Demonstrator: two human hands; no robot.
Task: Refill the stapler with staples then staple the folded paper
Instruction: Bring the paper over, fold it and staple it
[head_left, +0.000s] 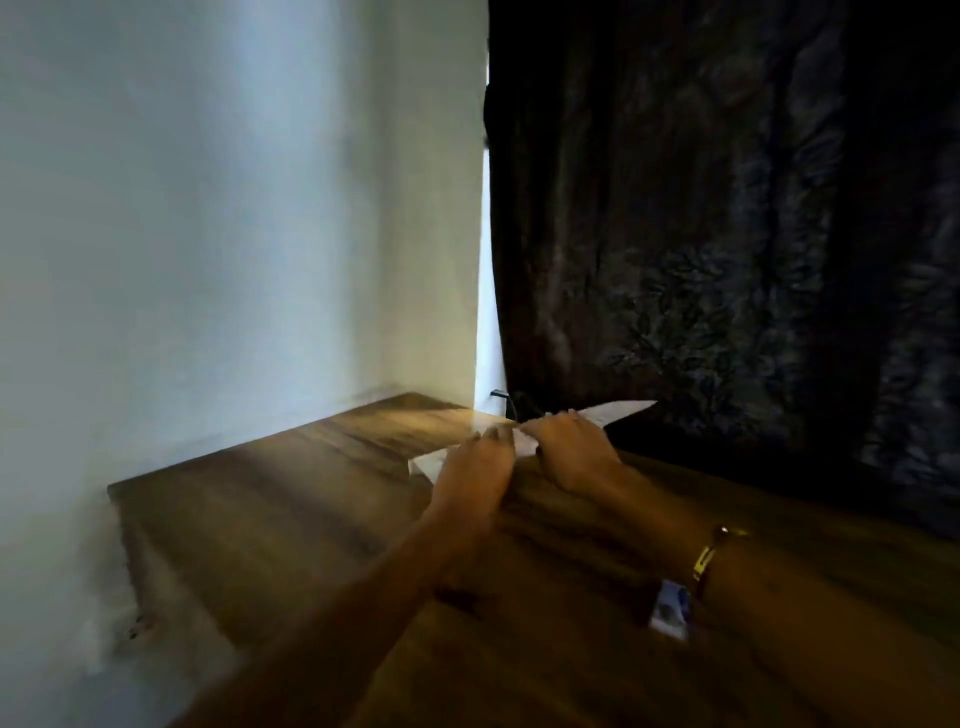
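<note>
Paper (613, 413), white and folded flat, lies under both hands on table (291, 499)

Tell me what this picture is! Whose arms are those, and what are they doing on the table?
There is no machine here, just a person. A camera worn on their head looks forward and down, so you see their own arms reaching out. The left hand and the right hand both rest on a white paper lying at the far side of a wooden table. They seem to be pressing it flat, perhaps folding it. The right wrist wears a gold bracelet. Under that arm lies a small blurry blue and white thing; I cannot tell what. Behind are a pale wall and a dark curtain. No stapler shows.
</note>
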